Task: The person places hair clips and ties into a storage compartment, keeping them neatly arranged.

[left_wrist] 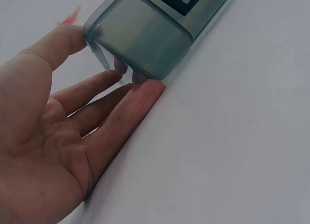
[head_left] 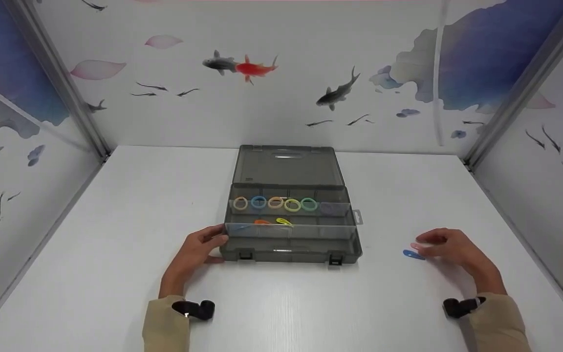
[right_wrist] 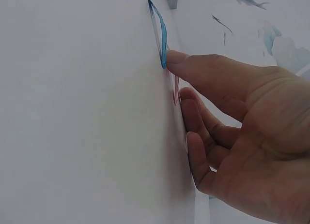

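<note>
A dark translucent storage box lies on the table with its lid folded back. My left hand touches the box's left side, the thumb at its edge and fairly straight fingers along the wall, as the left wrist view shows. My right hand is low over the table to the right. Its thumb tip is at a blue hair clip, and a pink hair clip lies between thumb and loosely bent fingers. Whether the fingers press the pink clip, I cannot tell.
Several coloured rings stand in a row in the box's back compartment. An orange clip and a yellow clip lie in the middle one. Clear dividers cross the box. Printed wall panels enclose the white table.
</note>
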`<state>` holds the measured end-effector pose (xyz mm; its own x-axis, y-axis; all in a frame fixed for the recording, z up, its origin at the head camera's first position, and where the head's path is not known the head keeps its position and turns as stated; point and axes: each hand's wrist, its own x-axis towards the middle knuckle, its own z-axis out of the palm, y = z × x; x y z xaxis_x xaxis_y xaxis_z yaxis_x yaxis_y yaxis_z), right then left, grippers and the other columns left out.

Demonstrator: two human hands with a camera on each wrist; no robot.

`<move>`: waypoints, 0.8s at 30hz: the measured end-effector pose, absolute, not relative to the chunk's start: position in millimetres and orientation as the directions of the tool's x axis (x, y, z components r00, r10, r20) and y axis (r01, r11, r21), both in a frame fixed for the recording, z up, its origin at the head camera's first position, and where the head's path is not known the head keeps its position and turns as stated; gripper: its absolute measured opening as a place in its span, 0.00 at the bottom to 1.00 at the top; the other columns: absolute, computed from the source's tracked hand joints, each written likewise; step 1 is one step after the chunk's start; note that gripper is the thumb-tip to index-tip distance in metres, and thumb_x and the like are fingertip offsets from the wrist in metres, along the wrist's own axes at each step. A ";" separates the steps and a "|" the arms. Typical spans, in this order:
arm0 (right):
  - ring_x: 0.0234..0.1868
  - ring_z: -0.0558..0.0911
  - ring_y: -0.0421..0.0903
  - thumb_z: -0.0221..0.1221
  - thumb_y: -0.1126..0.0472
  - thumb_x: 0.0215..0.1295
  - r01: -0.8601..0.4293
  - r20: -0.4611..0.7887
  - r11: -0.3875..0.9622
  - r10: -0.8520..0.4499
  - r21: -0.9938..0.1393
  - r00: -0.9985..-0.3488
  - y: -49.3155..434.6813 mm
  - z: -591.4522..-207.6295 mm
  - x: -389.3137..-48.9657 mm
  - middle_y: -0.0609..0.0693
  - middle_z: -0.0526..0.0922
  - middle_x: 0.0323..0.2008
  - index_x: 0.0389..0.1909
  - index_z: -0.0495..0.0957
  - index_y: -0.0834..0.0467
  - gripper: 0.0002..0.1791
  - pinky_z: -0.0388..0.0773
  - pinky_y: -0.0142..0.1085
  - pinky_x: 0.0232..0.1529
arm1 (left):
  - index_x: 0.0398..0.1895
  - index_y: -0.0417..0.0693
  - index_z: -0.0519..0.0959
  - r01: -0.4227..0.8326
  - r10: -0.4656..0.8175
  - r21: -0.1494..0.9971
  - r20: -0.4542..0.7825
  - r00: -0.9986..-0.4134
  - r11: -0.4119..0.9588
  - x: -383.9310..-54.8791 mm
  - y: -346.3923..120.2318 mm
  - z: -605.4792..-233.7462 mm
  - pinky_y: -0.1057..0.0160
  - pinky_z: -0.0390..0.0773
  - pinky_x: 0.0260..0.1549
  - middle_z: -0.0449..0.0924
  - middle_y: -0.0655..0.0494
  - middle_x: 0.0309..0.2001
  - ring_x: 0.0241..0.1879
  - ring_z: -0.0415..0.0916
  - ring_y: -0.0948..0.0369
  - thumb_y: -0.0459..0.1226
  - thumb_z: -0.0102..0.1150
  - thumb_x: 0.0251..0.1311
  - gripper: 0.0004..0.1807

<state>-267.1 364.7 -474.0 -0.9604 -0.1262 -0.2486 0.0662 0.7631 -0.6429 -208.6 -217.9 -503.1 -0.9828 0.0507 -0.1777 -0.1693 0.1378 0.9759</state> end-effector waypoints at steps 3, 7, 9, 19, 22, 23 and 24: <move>0.55 0.75 0.55 0.68 0.40 0.60 0.072 -0.256 0.777 -0.118 -0.626 -0.960 363.8 -473.2 -267.2 0.64 0.78 0.58 0.60 0.78 0.60 0.35 0.78 0.37 0.50 | 0.73 0.42 0.66 -0.167 0.053 0.976 -0.176 -0.983 0.138 -208.2 -218.3 -502.8 0.54 0.87 0.48 0.65 0.41 0.73 0.71 0.66 0.45 0.41 0.60 0.69 0.31; 0.53 0.76 0.54 0.67 0.39 0.60 0.078 -0.261 0.788 -0.108 -0.611 -0.959 363.4 -472.3 -268.4 0.63 0.79 0.56 0.58 0.79 0.60 0.34 0.79 0.38 0.48 | 0.73 0.42 0.66 -0.160 0.058 0.977 -0.169 -0.984 0.141 -208.3 -219.1 -502.4 0.54 0.86 0.48 0.65 0.41 0.74 0.71 0.65 0.45 0.42 0.60 0.69 0.32; 0.52 0.76 0.53 0.67 0.39 0.60 0.077 -0.260 0.793 -0.105 -0.604 -0.960 363.4 -471.9 -269.1 0.62 0.80 0.55 0.56 0.80 0.59 0.33 0.78 0.35 0.46 | 0.73 0.42 0.66 -0.157 0.060 0.977 -0.167 -0.984 0.145 -208.6 -219.3 -502.2 0.55 0.87 0.48 0.65 0.41 0.74 0.71 0.65 0.45 0.42 0.60 0.69 0.32; 0.50 0.76 0.51 0.67 0.42 0.61 0.044 -0.228 0.776 -0.130 -0.629 -0.965 362.9 -471.9 -267.3 0.58 0.83 0.53 0.50 0.85 0.55 0.25 0.76 0.33 0.43 | 0.73 0.42 0.66 -0.186 0.046 0.972 -0.194 -0.980 0.142 -208.7 -217.5 -501.6 0.55 0.87 0.48 0.65 0.41 0.74 0.72 0.64 0.45 0.41 0.59 0.70 0.31; 0.49 0.77 0.51 0.68 0.42 0.61 0.048 -0.225 0.783 -0.119 -0.620 -0.967 362.7 -471.6 -266.4 0.59 0.83 0.53 0.50 0.85 0.56 0.25 0.76 0.33 0.43 | 0.73 0.42 0.66 -0.184 0.045 0.972 -0.193 -0.980 0.148 -208.1 -217.5 -501.4 0.55 0.86 0.49 0.65 0.41 0.74 0.72 0.65 0.45 0.41 0.59 0.70 0.31; 0.49 0.77 0.51 0.68 0.42 0.61 0.050 -0.224 0.785 -0.115 -0.618 -0.968 362.6 -471.4 -266.3 0.60 0.83 0.53 0.50 0.85 0.57 0.26 0.76 0.33 0.43 | 0.73 0.42 0.66 -0.184 0.047 0.972 -0.192 -0.980 0.149 -208.1 -217.6 -501.3 0.55 0.86 0.49 0.65 0.41 0.74 0.72 0.65 0.45 0.41 0.59 0.70 0.31; 0.49 0.77 0.51 0.68 0.41 0.61 0.052 -0.222 0.787 -0.110 -0.615 -0.969 362.5 -471.1 -266.2 0.60 0.83 0.54 0.50 0.85 0.57 0.26 0.76 0.33 0.43 | 0.73 0.42 0.66 -0.182 0.048 0.972 -0.191 -0.981 0.149 -208.0 -217.5 -500.9 0.55 0.86 0.49 0.65 0.41 0.74 0.72 0.65 0.45 0.41 0.59 0.70 0.31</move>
